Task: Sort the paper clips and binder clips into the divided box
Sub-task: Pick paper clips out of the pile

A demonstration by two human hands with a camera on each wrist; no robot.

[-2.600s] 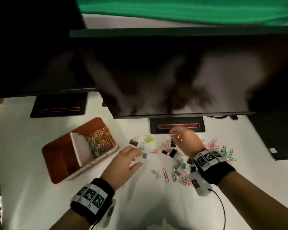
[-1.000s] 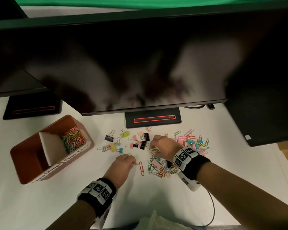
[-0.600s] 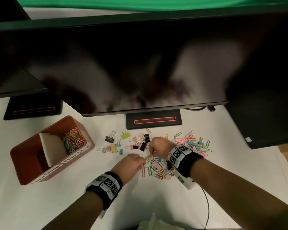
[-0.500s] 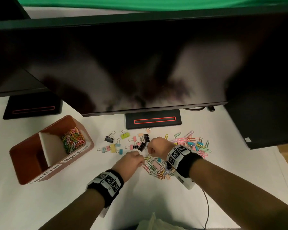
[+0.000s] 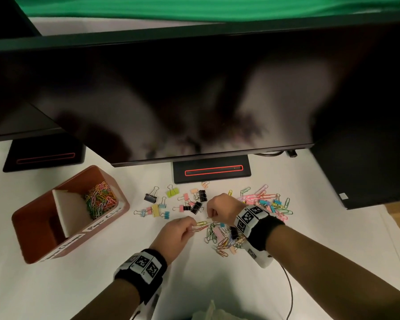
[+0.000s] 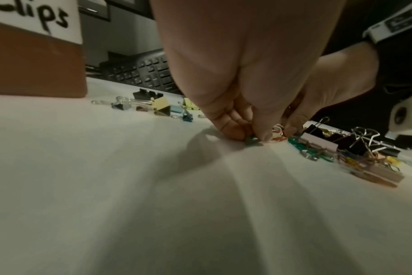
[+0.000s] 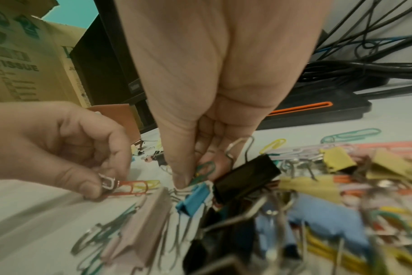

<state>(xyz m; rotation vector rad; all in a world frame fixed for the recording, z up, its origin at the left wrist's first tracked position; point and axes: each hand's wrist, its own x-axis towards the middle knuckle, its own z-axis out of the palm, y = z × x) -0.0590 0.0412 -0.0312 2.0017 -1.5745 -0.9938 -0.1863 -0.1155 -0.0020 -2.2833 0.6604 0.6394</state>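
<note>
The loose paper clips (image 5: 219,236) lie tangled with binder clips (image 5: 195,205) on the table (image 5: 79,285), right of the box (image 5: 32,245), whose far compartment already holds paper clips; the step is best done by lifting wire clips clear of the tangle before carrying them over. The left hand (image 5: 174,234) pinches a few paper clips, red and yellow among them, low over the table. The right hand (image 5: 222,207) is curled, fingertips pinching what looks like a green paper clip beside a blue binder clip.
</note>
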